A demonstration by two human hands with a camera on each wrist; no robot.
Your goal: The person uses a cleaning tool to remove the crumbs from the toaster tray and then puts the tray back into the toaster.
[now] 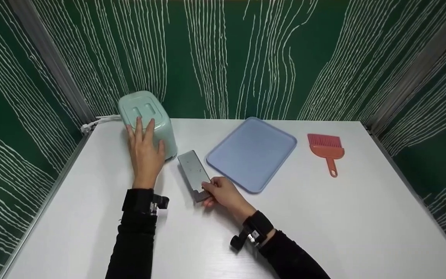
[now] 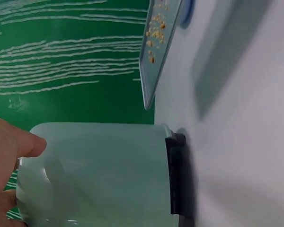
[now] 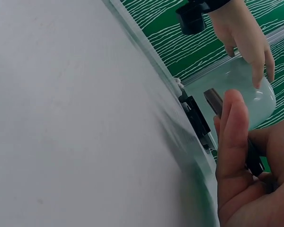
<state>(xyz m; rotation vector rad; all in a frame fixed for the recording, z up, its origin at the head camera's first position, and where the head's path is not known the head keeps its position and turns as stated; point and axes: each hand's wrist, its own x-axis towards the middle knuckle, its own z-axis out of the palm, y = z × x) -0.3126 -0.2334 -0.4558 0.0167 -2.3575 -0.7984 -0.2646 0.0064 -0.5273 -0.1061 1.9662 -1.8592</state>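
Note:
A pale green toaster (image 1: 168, 133) stands at the table's back left. My left hand (image 1: 144, 157) rests on it with the fingers stretched over its top edge; the thumb (image 2: 31, 144) touches its side in the left wrist view. My right hand (image 1: 227, 193) pinches one end of a flat grey metal crumb tray (image 1: 193, 168) and holds it above the table, to the right of the toaster. Yellow-brown crumbs (image 2: 157, 33) lie on this tray in the left wrist view. In the right wrist view the tray shows nearly edge-on, partly hidden behind my fingers.
A blue rectangular serving tray (image 1: 252, 155) lies at the back middle, just beyond my right hand. Farther right is a small red-orange brush (image 1: 325, 149). A white cord (image 1: 105, 118) runs from behind the toaster. Green walls with white streaks border the white table (image 1: 347, 228).

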